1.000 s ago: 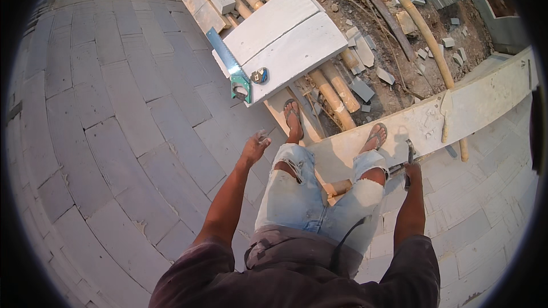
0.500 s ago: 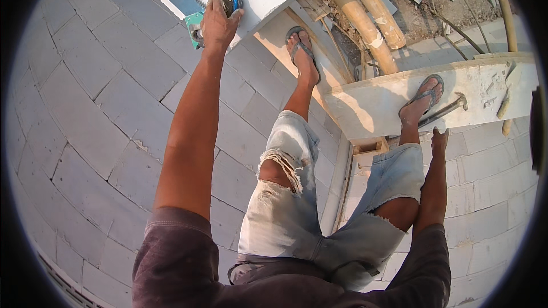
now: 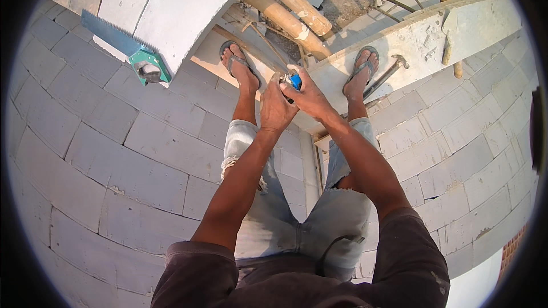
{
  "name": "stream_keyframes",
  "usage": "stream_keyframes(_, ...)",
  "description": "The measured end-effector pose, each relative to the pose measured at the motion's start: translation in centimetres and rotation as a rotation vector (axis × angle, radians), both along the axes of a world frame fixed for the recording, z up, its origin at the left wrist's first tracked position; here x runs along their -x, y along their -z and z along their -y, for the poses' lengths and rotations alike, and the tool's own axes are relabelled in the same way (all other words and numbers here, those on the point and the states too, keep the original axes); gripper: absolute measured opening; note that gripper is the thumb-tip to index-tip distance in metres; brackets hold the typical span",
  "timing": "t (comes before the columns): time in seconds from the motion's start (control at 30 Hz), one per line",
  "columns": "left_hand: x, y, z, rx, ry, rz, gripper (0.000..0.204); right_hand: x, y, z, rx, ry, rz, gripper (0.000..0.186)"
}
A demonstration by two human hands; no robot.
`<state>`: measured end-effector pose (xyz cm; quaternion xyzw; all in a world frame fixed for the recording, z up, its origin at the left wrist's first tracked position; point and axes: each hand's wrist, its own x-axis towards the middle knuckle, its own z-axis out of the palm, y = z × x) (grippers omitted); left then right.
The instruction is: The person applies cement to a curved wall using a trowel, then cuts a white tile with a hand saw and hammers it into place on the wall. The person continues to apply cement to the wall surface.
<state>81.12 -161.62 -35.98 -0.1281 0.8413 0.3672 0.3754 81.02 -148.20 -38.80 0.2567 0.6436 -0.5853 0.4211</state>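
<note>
Grey blockwork (image 3: 142, 154) spreads left and right, with a plank (image 3: 422, 45) at far right. Both hands close around the tape (image 3: 295, 81), at centre: the left hand (image 3: 277, 104) cups its left side, the right hand (image 3: 311, 99) its blue right side. Steadying the case with one hand would probably leave the other freer. Far left, a saw (image 3: 117, 40) overhangs the slab (image 3: 165, 11); a hammer (image 3: 387, 77) lies right, well apart from both hands.

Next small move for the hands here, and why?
Perhaps draw some blade from the compact blue-and-dark tape measure, left hand pulling, right hand steadying: both hands meet around it and no long run of blade shows, though the hands hide much of it.
</note>
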Motion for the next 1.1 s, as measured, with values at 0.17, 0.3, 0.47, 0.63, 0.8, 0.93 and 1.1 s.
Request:
stream_keyframes(0.17, -1.4, 1.1, 0.1, -0.241, -0.163, 0.241, 0.09, -2.4, 6.5, -11.6, -0.271, 0.201, 0.176, 0.052)
stream_keyframes(0.3, 1.3, 0.8, 9.0, 0.031, -0.452, -0.058, 0.064, -7.5, 12.7, -27.6, -0.564, 0.527, 0.143, 0.052)
stream_keyframes(0.47, 3.9, 2.0, 26.2, 0.679, -0.66, -0.46, 0.069, -9.6, 16.0, -36.5, -0.883, 0.164, 0.284, 0.059)
stream_keyframes(0.63, 7.8, 7.0, 34.6, 0.365, -0.95, -0.212, 0.088, -6.0, 15.6, -28.3, -1.15, -0.439, -0.16, 0.069)
stream_keyframes(0.8, 8.9, 9.8, 36.8, 0.515, -1.034, -0.254, 0.078, 4.4, 6.6, -3.3, -0.462, -0.556, -0.439, 0.068)
stream_keyframes(0.93, 13.1, 3.9, 29.6, 0.36, -1.012, -0.344, 0.064, 10.3, -3.3, 12.9, -0.239, -0.658, -0.801, 0.079)
stream_keyframes(1.1, 16.9, -4.9, 23.9, 0.424, -0.871, -0.417, 0.064, 13.7, -8.5, 23.5, -0.333, -0.763, -1.051, 0.068)
